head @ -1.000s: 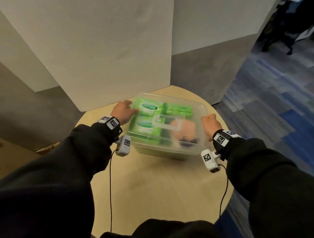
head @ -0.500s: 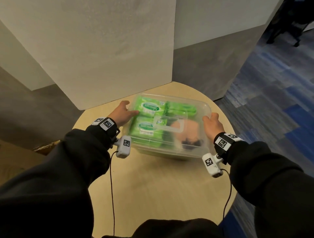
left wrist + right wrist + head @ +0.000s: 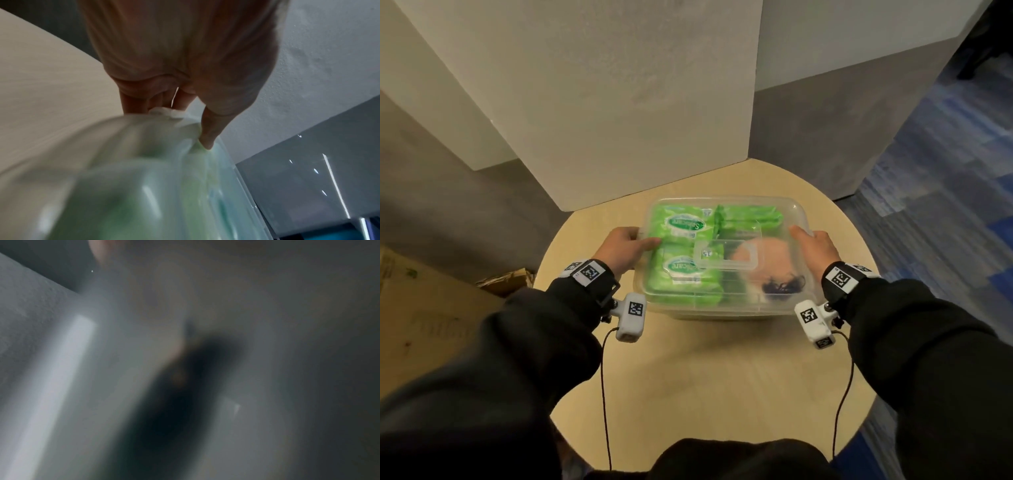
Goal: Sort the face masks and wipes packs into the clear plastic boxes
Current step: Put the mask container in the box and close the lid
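- So, I have the box [image 3: 726, 308] sitting on the round table [image 3: 698, 377], near the far edge, close to the white wall [image 3: 585, 102].
- I think my two hands sit on the two short ends so I can push the lid [image 3: 756, 212] down flat, or pick the whole box up without it tipping. That is my guess, not a thing I can see.
- My left hand [image 3: 621, 248] is at the left end of the box. Its thumb lies on top of the lid and its fingers [image 3: 180, 104] curl down over the rim, so it has hold of that end.
- My right hand [image 3: 813, 248] is at the right end. Its thumb lies on the lid edge. Its other fingers go down the far side where I cannot see them, and the right wrist view is all blur, so I cannot tell how tight they are.
- The green wipes packs [image 3: 685, 246] are inside, under the lid, filling the left side and the back. They lie just beside my left thumb, with only the clear plastic between.
- A pink and black thing [image 3: 767, 267] is in the right front part, near my right hand. I think it may be a face mask, but I cannot tell for sure.
- A small flap [image 3: 726, 255] sits in the middle of the lid, between my hands. No finger touches it.
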A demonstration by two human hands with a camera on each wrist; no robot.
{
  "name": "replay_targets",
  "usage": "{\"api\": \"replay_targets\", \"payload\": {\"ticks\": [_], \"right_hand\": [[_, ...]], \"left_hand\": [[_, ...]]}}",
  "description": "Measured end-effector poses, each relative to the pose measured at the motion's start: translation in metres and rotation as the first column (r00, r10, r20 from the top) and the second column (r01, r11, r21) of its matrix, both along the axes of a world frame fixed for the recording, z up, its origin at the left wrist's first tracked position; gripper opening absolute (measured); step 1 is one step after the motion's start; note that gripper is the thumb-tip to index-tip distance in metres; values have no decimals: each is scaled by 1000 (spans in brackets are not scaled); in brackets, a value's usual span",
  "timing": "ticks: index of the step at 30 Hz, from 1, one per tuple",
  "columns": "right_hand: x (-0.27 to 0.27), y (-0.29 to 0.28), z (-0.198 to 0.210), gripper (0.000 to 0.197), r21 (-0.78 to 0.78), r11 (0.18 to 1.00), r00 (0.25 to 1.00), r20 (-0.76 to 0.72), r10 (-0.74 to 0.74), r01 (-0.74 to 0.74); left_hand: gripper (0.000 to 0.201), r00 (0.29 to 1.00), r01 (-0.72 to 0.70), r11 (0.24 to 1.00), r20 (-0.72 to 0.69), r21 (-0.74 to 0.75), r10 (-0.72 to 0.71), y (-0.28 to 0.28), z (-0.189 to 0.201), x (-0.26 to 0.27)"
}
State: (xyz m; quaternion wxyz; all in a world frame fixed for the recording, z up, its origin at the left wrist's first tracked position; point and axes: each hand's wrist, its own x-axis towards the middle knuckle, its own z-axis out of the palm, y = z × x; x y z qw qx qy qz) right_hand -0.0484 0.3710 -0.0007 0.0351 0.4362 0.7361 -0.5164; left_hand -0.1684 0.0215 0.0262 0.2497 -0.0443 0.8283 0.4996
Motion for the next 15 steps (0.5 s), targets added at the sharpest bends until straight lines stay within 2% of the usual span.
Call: {"api": "replay_targets", "payload": {"ticks": [5, 8, 9, 12, 13, 15], "right_hand": [[-4, 0, -1, 82, -46, 998, 998, 48, 39, -36], [-1, -1, -4, 88, -41, 996, 995, 61, 83, -81], [0, -1, -6, 89, -43, 995, 993, 61, 96, -94], [3, -1, -11, 98, -81, 991, 994, 33, 109, -106], [4, -1, -13, 104, -119, 987, 994, 22, 108, -105], [6, 2, -16, 115, -194, 975, 994, 3, 109, -107]], "left_hand": [[42, 983, -115, 983, 161, 140, 93, -11, 4, 19], [39, 957, -149, 971, 275, 188, 94, -17, 1, 32], [46, 957, -149, 974, 271, 168, 100, -20, 0, 35], [96, 970, -141, 990, 201, 11, 136, -29, -4, 40], [96, 962, -153, 988, 230, -3, 150, -30, -5, 43], [73, 927, -162, 984, 353, 69, 128, -27, -3, 53]]}}
